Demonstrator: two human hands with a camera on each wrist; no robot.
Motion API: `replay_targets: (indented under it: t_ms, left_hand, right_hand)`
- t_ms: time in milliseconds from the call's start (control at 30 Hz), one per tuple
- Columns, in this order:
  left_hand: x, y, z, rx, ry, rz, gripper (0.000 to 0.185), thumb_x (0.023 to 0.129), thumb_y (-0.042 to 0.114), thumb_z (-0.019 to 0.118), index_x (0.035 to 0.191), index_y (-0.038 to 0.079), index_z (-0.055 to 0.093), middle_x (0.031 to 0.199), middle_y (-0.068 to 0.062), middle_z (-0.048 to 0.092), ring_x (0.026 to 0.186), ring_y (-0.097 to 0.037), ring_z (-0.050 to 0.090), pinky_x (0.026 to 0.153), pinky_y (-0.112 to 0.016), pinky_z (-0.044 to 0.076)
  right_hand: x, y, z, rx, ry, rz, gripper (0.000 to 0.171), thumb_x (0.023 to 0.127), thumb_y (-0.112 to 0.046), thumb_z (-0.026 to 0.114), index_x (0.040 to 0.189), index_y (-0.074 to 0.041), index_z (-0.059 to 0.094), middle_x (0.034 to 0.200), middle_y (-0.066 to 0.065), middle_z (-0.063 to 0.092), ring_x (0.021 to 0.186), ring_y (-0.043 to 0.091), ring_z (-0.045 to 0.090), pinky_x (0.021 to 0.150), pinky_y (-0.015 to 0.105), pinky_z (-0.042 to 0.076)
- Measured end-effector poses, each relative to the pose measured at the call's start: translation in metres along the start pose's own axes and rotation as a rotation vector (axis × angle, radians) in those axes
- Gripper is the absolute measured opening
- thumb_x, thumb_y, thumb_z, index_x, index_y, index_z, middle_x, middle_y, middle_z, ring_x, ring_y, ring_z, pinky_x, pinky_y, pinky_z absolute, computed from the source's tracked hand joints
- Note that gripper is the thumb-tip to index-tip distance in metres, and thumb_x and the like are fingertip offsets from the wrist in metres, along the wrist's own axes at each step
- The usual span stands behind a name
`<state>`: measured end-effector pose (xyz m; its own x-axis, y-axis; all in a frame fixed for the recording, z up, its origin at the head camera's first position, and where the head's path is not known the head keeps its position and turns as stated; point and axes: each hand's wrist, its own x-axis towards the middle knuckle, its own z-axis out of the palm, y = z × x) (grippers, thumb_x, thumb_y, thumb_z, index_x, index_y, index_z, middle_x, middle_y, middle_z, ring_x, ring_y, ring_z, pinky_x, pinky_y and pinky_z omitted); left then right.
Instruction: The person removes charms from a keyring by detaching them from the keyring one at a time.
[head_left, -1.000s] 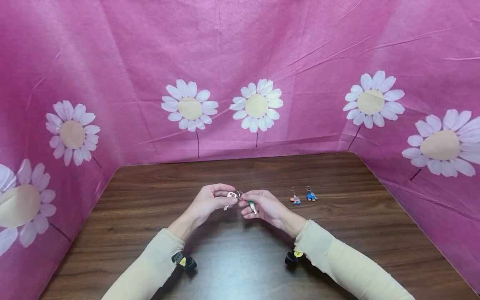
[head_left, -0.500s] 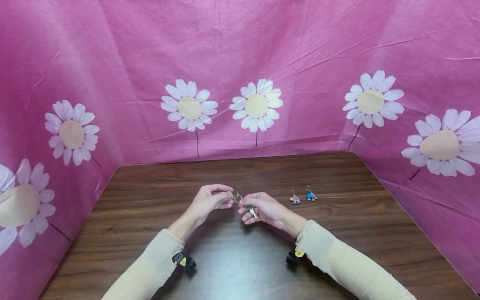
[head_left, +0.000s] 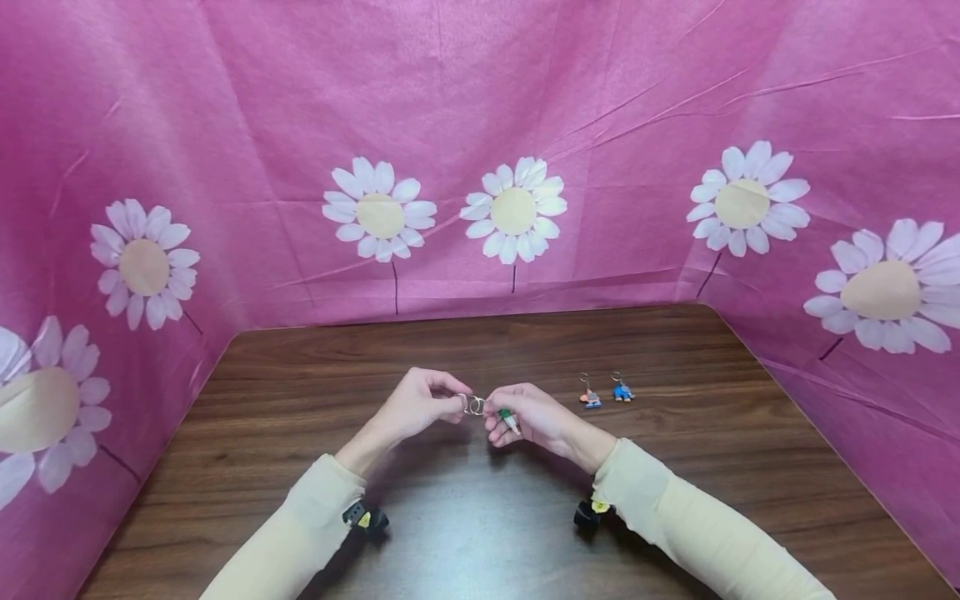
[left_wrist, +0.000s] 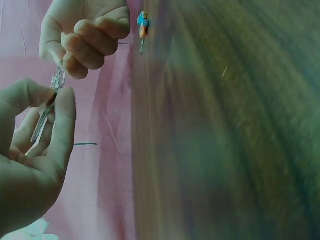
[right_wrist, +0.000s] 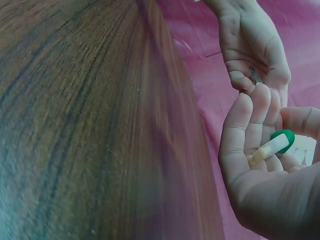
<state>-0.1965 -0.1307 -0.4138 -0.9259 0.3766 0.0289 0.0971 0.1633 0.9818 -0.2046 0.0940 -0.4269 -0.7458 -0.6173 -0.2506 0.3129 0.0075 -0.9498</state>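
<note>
Above the table's middle, my left hand [head_left: 420,406] pinches a key [left_wrist: 40,126] between thumb and forefinger. The key's flat metal blade lies against the fingers behind it, and much of it is hidden. Opposite, my right hand [head_left: 528,412] pinches a thin metal split ring [head_left: 477,407] by its edge. From that hand hangs a small green and white charm [right_wrist: 272,146], resting along the curled fingers. The metal rings overlap in the narrow gap between the two hands, bridging them.
On the wooden table [head_left: 315,358], right of the hands, lie an orange and blue figure keychain [head_left: 591,399] and a blue figure keychain [head_left: 622,392], each with a ring. A pink cloth [head_left: 285,167] printed with white flowers hangs around the table's back and sides.
The white patterned piece seen earlier in the left hand has turned out of sight behind the fingers. Both hands have shifted slightly, and the rings between them show more plainly.
</note>
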Motion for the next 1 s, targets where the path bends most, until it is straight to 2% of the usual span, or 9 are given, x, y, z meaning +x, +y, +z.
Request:
replay_targets:
  t_ms: [133,233,333,433,500,600,733,1000]
  left_hand:
    - [-0.0031,0.0066,-0.0014,0.162,-0.036,0.035,0.018,0.084,-0.003,0.066,0.099,-0.005,0.075,0.088,-0.015,0.075,0.071,-0.029,0.073,0.067,-0.036,0.063]
    - [-0.0043,0.0076,-0.0007,0.201,-0.042,0.058,0.018,0.084,-0.001,0.066,0.100,-0.004,0.075,0.085,-0.015,0.074,0.069,-0.027,0.072,0.067,-0.040,0.063]
    - [-0.0035,0.0048,0.0012,0.085,-0.023,0.054,0.019,0.089,-0.001,0.066,0.105,-0.009,0.072,0.089,-0.021,0.073,0.074,-0.030,0.072,0.071,-0.043,0.063]
    - [-0.0031,0.0019,0.0030,-0.134,-0.010,0.012,0.024,0.094,-0.002,0.065,0.115,-0.015,0.064,0.095,-0.023,0.071,0.083,-0.031,0.073,0.079,-0.043,0.062]
    - [-0.0032,0.0004,0.0037,-0.273,-0.009,-0.020,0.030,0.095,-0.003,0.064,0.121,-0.018,0.059,0.098,-0.020,0.071,0.087,-0.028,0.073,0.083,-0.044,0.061]
    - [-0.0042,0.0004,0.0040,-0.389,-0.016,-0.046,0.038,0.093,-0.007,0.066,0.127,-0.019,0.053,0.101,-0.014,0.069,0.088,-0.023,0.073,0.087,-0.044,0.059]
    - [-0.0052,0.0021,0.0037,-0.407,-0.002,-0.044,0.040,0.089,-0.009,0.069,0.126,-0.017,0.054,0.102,-0.010,0.069,0.089,-0.022,0.073,0.087,-0.042,0.059]
    - [-0.0038,-0.0002,0.0024,-0.286,0.028,-0.049,0.021,0.090,-0.003,0.074,0.108,-0.012,0.068,0.092,-0.015,0.075,0.079,-0.020,0.073,0.081,-0.041,0.061]
  right_hand:
    - [-0.0010,-0.0036,-0.0039,-0.014,0.005,-0.004,0.013,0.096,-0.012,0.054,0.091,-0.003,0.062,0.077,0.005,0.064,0.066,0.015,0.066,0.066,0.029,0.060]
    - [-0.0018,-0.0060,-0.0069,-0.008,0.012,-0.015,0.014,0.096,-0.012,0.053,0.092,-0.003,0.062,0.077,0.005,0.064,0.066,0.014,0.066,0.066,0.030,0.060]
    - [-0.0028,-0.0068,-0.0082,0.011,0.009,-0.026,0.015,0.097,-0.013,0.053,0.094,-0.002,0.062,0.079,0.005,0.065,0.066,0.014,0.066,0.067,0.030,0.060]
    - [-0.0030,-0.0064,-0.0072,0.034,0.008,-0.035,0.015,0.099,-0.013,0.052,0.094,-0.003,0.063,0.081,0.005,0.065,0.066,0.014,0.066,0.068,0.030,0.060]
    - [-0.0028,-0.0063,-0.0054,0.051,0.016,-0.044,0.015,0.100,-0.013,0.051,0.094,-0.005,0.063,0.081,0.004,0.066,0.066,0.014,0.066,0.068,0.030,0.060]
    - [-0.0018,-0.0060,-0.0033,0.077,0.031,-0.060,0.016,0.100,-0.012,0.050,0.093,-0.006,0.063,0.082,0.003,0.066,0.065,0.013,0.066,0.068,0.030,0.059]
    - [-0.0012,-0.0058,-0.0023,0.098,0.050,-0.070,0.016,0.101,-0.011,0.049,0.094,-0.007,0.063,0.081,0.002,0.066,0.063,0.012,0.066,0.067,0.029,0.059]
    - [-0.0025,-0.0039,-0.0038,0.093,0.042,-0.066,0.014,0.100,-0.013,0.051,0.095,-0.007,0.063,0.081,0.002,0.066,0.063,0.012,0.066,0.067,0.030,0.059]
